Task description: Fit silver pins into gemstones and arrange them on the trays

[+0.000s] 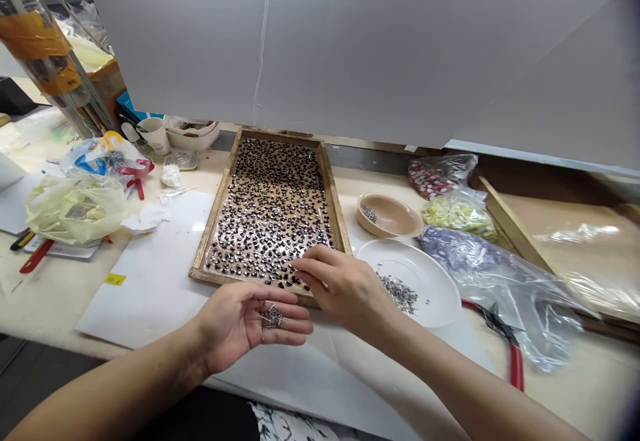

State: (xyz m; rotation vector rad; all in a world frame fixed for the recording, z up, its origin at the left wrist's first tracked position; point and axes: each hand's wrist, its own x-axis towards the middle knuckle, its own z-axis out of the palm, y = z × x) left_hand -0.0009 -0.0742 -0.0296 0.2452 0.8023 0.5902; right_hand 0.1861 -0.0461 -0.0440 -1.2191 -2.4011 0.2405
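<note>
My left hand [260,324] is palm up with its fingers extended, and a small heap of silvery metal pins [273,317] rests in it. Just beside it, my right hand [335,281] is pinched at the near right corner of a wooden tray [215,227]. Whatever lies between those fingertips is too small or hidden to make out. Many tiny shiny black pieces [275,207] are spread in rows across the tray's floor. A white plate [440,287] to the right carries more small metal bits [400,293], partly behind my right wrist.
A tan bowl [400,217] stands behind the plate. Bags of red, yellow-green [457,214] and purple pieces [460,247] lie to its right, near red-handled pliers [500,331]. Another wooden tray [575,227] is far right. Crumpled plastic bags [77,207] and a paper cup [155,135] sit left.
</note>
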